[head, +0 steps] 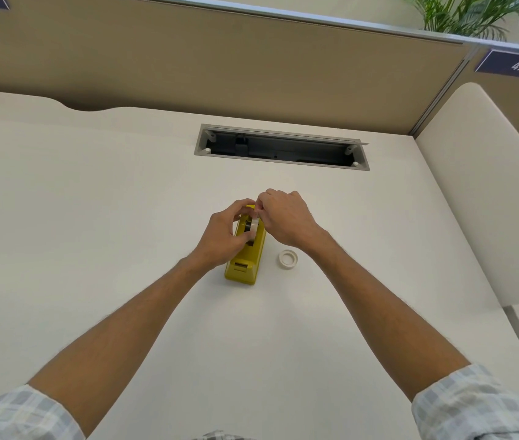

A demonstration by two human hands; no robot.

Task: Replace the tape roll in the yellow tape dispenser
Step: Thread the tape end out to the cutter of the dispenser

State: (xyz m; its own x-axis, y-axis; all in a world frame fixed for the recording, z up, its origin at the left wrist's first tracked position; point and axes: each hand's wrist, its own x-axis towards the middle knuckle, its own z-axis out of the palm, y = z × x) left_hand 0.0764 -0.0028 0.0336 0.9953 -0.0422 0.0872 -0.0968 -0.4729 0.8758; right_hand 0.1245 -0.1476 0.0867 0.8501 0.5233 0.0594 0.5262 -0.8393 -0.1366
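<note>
Both hands were at the yellow tape dispenser [245, 249], mid-worktop [93, 201].

Left hand [226, 233] gripped the mounted roll [254, 227]; right hand [283, 217] pinched at its top edge, probably the tape end. A second roll [288, 258] lay at the dispenser's three o'clock. Next, I'd judge: thread tape toward the cutter.

Both hands [251, 223] on tape roll [254, 224] in yellow dispenser [245, 265]

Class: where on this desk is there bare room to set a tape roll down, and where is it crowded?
Bare: the desk left of the yellow dispenser, and the near strip between the forearms. Crowded: around the dispenser, with both hands and the loose roll.
</note>
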